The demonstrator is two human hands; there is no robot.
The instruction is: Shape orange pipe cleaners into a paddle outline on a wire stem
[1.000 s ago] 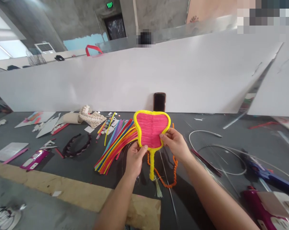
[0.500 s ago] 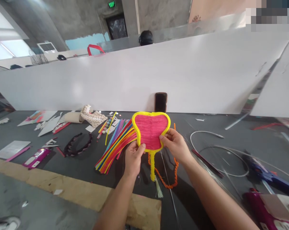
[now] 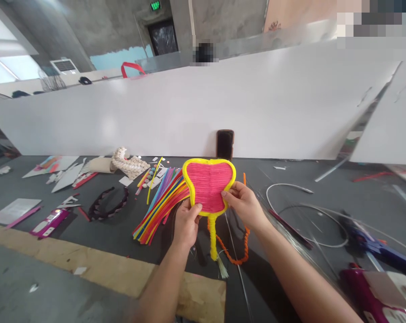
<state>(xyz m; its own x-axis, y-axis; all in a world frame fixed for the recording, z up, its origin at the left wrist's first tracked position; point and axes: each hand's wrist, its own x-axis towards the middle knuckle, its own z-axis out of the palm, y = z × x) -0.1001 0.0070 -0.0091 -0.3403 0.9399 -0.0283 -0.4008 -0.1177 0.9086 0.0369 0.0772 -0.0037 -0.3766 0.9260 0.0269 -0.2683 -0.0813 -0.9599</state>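
Observation:
Between my hands is a hand fan (image 3: 207,186) with a pink face, a yellow rim and a yellow wrapped handle pointing down. My left hand (image 3: 186,224) pinches its lower left edge, thumb on the pink face. My right hand (image 3: 245,202) grips the right edge, thumb also on the front. A pale tassel (image 3: 222,268) hangs by the handle's lower end. Behind the handle lies an orange twisted cord (image 3: 246,244) in a loop. To the left of the fan a bundle of coloured pipe cleaners (image 3: 162,206) is spread on the dark table (image 3: 118,237).
A phone (image 3: 225,143) leans on the white partition (image 3: 155,112). On the left lie a braided dark headband (image 3: 108,204), a purple packet (image 3: 51,223) and paper scraps. Coiled wire (image 3: 268,197), a blue glue gun (image 3: 374,246) and another purple packet (image 3: 354,291) lie right.
The fan has shifted slightly left and a little down, with both hands still holding its edges. The view has moved very slightly.

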